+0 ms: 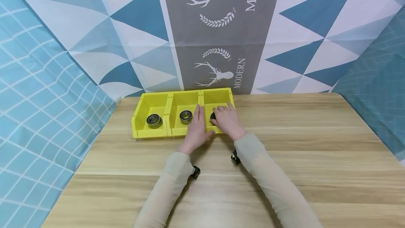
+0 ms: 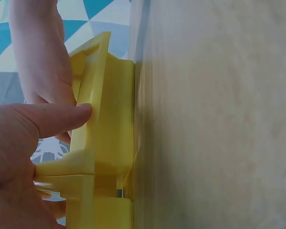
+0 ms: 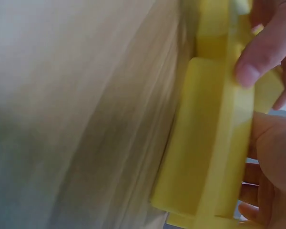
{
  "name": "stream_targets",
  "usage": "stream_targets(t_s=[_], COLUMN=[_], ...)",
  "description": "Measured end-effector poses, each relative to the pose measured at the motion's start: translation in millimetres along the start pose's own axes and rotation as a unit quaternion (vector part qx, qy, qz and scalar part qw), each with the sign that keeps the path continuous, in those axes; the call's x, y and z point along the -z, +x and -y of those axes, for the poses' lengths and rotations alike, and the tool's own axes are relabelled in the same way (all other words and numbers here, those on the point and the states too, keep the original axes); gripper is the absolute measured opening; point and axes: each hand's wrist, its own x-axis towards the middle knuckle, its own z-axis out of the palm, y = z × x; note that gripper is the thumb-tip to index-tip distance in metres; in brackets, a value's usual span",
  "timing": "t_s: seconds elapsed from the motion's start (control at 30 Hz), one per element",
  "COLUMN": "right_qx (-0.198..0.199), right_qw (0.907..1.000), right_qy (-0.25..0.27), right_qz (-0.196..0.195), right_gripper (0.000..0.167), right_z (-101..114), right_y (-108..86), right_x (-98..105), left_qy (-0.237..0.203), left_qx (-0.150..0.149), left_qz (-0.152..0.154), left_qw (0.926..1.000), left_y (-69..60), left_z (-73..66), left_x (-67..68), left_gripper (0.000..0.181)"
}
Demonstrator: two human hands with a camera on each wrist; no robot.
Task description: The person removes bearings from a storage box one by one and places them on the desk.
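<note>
Three joined yellow bins point(image 1: 167, 133) stand in a row on the table. My left hand point(image 1: 197, 129) lies over the divider between the middle and right bins, its fingers straight. In the left wrist view its thumb point(image 2: 66, 119) rests on the right bin's front rim. My right hand point(image 1: 226, 119) reaches into the right bin, thumb and fingers curled round a black-and-metal ball bearing point(image 1: 212, 116) that they mostly cover. Another bearing point(image 1: 186, 116) lies in the middle bin. In the left bin bearings point(image 1: 154, 120) lie stacked. Both wrist views hide the bearings.
The wooden table point(image 1: 300, 157) extends to both sides and in front of the bins. Behind them rises a patterned cloth wall point(image 1: 218, 41). Blue tiled-pattern cloth point(image 1: 41, 97) hangs along the left edge. Dark straps or devices point(image 1: 235, 157) sit at both wrists.
</note>
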Motion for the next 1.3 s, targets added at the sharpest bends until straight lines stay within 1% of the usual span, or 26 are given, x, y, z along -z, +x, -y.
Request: stream_targets(t_s=[0.07, 0.17, 0.3, 0.47, 0.6, 0.77, 0.9, 1.07, 1.23, 1.3], right_qx=[-0.007, -0.028, -0.048, -0.065, -0.070, -0.072, -0.067, -0.063, -0.061, -0.058], right_qw=[0.9996, 0.9977, 0.9942, 0.9892, 0.9868, 0.9865, 0.9882, 0.9924, 0.9945, 0.9955], right_qy=[-0.017, -0.037, -0.056, -0.057, -0.049, -0.047, -0.037, -0.019, 0.028, 0.044], right_qz=[0.019, 0.049, 0.078, 0.118, 0.137, 0.139, 0.132, 0.104, 0.080, 0.061], right_gripper=[0.057, 0.065, 0.071, 0.073, 0.072, 0.071, 0.068, 0.065, 0.063, 0.062], right_z=[1.3, 2.8, 4.4, 5.4, 7.6, 6.2, 4.1, 4.4, 2.7, 1.2], right_y=[4.1, 8.8, 13.8, 19.0, 22.0, 21.8, 19.7, 17.8, 17.7, 18.6], right_x=[-3.0, -4.1, -2.5, 2.6, 5.1, 4.1, 2.8, 3.7, 7.9, 9.7], left_qy=[0.000, 0.004, 0.002, 0.000, 0.002, 0.001, 0.005, 0.005, 0.010, 0.014], left_qx=[0.001, -0.002, -0.005, 0.001, 0.010, 0.010, 0.010, 0.008, 0.014, 0.011], left_qz=[-0.003, -0.004, -0.005, -0.001, 0.005, 0.009, 0.014, 0.009, 0.016, 0.013], left_qw=[1.0000, 1.0000, 1.0000, 1.0000, 0.9999, 0.9999, 0.9998, 0.9999, 0.9997, 0.9998], left_y=[-2.0, -3.3, -3.7, -2.1, -1.9, -1.6, -2.2, -3.1, -2.1, -1.0], left_z=[0.6, 0.7, 0.5, -1.0, -0.8, -2.0, -2.1, -1.5, -3.0, -3.4], left_x=[-0.3, -0.2, 0.9, 2.6, 3.8, 3.2, 0.6, 0.6, 2.4, 3.1], left_gripper=[0.102, 0.101, 0.101, 0.101, 0.101, 0.102, 0.102, 0.101, 0.101, 0.101])
